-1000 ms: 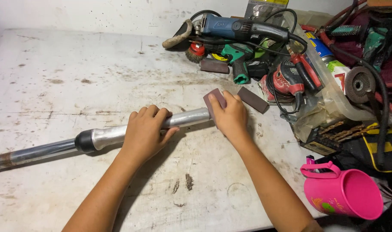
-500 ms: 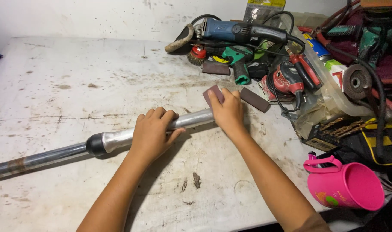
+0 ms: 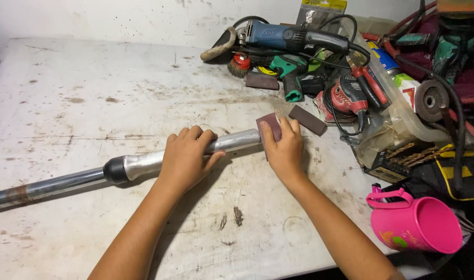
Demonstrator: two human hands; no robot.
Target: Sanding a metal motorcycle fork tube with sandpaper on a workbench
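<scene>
White table (image 3: 81,93), hands (image 3: 187,155) gripping pipe (image 3: 143,163)

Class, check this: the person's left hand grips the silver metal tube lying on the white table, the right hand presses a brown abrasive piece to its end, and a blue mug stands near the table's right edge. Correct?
Not quite. The head view shows the mug is pink, not blue. The rest stands: left hand on the tube, right hand pressing the abrasive piece.

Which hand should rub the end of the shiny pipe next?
Probably the right hand: it already presses the brown sanding pad against the pipe's end. The left hand is busy gripping the pipe further along, pinning it to the table.
</scene>
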